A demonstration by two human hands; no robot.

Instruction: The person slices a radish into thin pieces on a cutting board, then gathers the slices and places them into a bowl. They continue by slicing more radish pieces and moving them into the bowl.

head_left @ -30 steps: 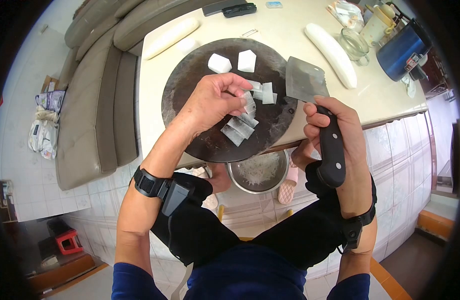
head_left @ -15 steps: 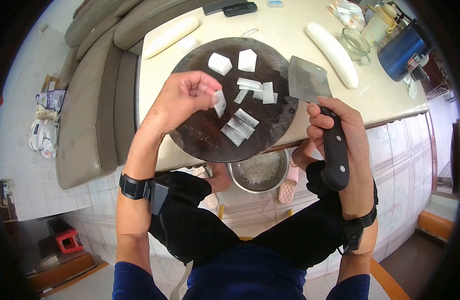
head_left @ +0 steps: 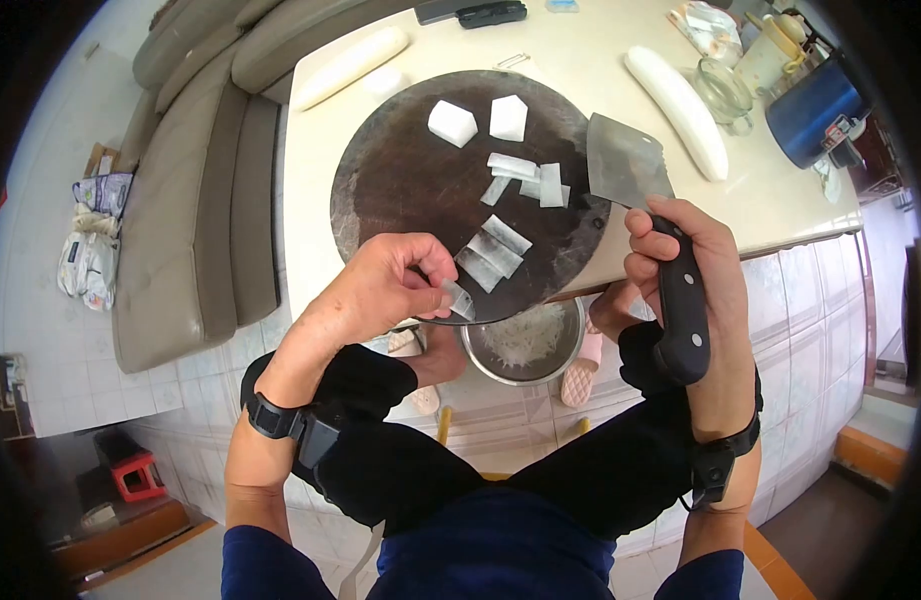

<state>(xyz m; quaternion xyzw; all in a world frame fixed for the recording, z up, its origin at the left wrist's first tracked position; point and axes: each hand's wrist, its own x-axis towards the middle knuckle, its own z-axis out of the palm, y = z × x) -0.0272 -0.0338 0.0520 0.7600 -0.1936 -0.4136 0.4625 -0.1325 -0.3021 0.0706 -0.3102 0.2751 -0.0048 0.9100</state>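
Between its thumb and fingers, my left hand (head_left: 395, 278) pinches a thin white slice (head_left: 458, 299) at the near edge of the round dark cutting board (head_left: 380, 180). My right hand (head_left: 692, 255) grips the black handle of a cleaver (head_left: 628, 160), its broad blade pointing away beside the board's right edge. Two white chunks, one at left (head_left: 452, 123) and one at right (head_left: 508, 118), sit on the far part of the board. Several flat slices lie near the middle (head_left: 512, 166), and an overlapping group (head_left: 491, 254) lies closer to me.
Below the table's front edge, a metal bowl (head_left: 470, 345) holds white shreds. Long white peeled vegetables lie at the table's left (head_left: 355, 68) and right (head_left: 677, 112). A glass cup (head_left: 722, 92) and blue container (head_left: 816, 110) stand at the far right. A sofa (head_left: 180, 220) is at left.
My left hand has come down toward me with the slice, from over the board's left part to its near edge. My right hand still holds the cleaver.
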